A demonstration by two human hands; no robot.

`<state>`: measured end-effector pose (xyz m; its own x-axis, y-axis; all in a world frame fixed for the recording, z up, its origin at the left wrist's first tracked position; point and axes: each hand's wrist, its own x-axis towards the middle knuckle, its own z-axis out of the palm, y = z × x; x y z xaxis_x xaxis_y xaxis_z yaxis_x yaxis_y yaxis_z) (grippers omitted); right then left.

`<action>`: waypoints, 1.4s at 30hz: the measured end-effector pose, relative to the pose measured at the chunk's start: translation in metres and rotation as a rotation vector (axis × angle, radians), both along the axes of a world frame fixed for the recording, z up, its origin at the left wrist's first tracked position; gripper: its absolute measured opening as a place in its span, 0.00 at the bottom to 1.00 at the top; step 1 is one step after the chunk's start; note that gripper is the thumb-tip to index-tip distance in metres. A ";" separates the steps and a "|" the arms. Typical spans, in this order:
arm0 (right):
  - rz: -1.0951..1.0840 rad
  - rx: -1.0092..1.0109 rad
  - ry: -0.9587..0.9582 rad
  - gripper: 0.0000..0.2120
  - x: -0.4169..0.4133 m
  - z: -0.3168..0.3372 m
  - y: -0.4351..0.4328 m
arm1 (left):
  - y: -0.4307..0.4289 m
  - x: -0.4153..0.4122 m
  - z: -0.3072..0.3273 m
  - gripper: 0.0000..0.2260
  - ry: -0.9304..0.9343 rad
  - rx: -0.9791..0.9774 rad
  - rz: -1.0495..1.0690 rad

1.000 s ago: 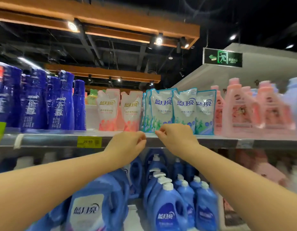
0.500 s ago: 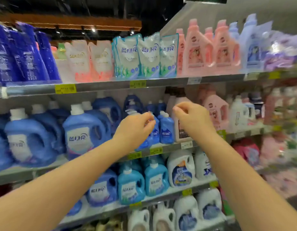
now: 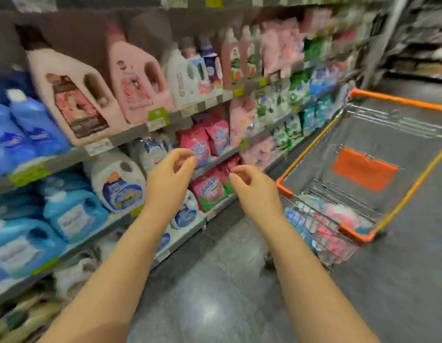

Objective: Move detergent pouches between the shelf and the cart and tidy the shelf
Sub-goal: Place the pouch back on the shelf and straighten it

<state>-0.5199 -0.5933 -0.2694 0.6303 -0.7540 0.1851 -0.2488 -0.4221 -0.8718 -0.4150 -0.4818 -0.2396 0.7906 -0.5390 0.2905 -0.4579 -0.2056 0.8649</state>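
My left hand and my right hand hang in mid-air in front of the lower shelves, fingers loosely curled, holding nothing. To the right stands a wire cart with an orange rim. Several pink, white and blue detergent pouches lie in its near end. Pink pouches stand on the low shelves just behind my hands. The view is blurred by motion.
Shelves on the left carry big pink jugs, blue jugs and white jugs. Grey aisle floor lies between me and the cart. More shelving stands at the far right.
My view has swung down and to the right, from the top shelf with its pouches to the lower shelves and the cart. Both hands have dropped away from the top shelf, still holding nothing.
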 end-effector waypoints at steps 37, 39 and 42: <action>-0.648 0.819 0.435 0.18 -0.036 -0.327 -0.496 | -0.599 -0.006 -0.363 0.29 0.594 0.929 -0.342; -0.597 0.825 0.478 0.16 -0.030 -0.347 -0.494 | -0.603 -0.002 -0.387 0.23 0.721 0.960 -0.290; -0.600 0.797 0.497 0.15 -0.019 -0.365 -0.491 | -0.602 0.001 -0.421 0.17 0.851 1.016 -0.229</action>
<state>-0.5386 -1.0842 -0.6344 -0.0070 -0.7518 -0.6594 -0.6215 0.5199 -0.5861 -0.4142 -1.0838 -0.6607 0.3879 -0.3639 -0.8468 0.0318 -0.9129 0.4069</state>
